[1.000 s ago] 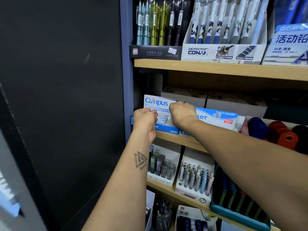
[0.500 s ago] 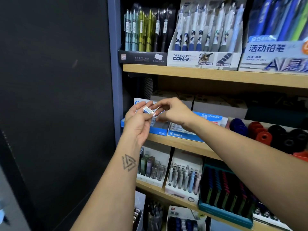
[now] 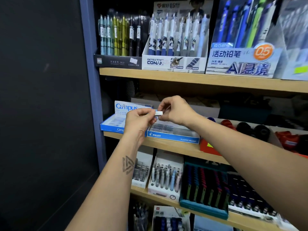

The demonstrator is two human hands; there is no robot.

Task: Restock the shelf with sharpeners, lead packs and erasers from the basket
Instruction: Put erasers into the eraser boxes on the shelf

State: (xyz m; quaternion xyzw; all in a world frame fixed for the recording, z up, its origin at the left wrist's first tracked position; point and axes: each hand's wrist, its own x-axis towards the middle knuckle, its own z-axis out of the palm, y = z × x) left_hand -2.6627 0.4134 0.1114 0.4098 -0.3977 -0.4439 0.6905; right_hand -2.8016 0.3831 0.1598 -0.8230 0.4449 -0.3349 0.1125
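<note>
A small white eraser (image 3: 158,113) is held between both hands in front of the middle shelf. My left hand (image 3: 139,120) pinches its left end and my right hand (image 3: 176,110) pinches its right end. Directly behind and below them stand two blue eraser display boxes on the wooden shelf board (image 3: 175,146): the Campus box (image 3: 115,122) at the far left and the Pilot box (image 3: 173,135) beside it, both with erasers inside. The basket is not in view.
Round red, blue and black sharpeners (image 3: 246,129) fill the shelf to the right of the Pilot box. Pen display boxes (image 3: 175,62) stand on the shelf above, and lead and pen displays (image 3: 165,177) below. A dark wall panel (image 3: 41,114) closes the left side.
Both hands have pulled back from the Campus box and risen slightly, with the eraser now pinched between them. The view has moved closer to the shelf.
</note>
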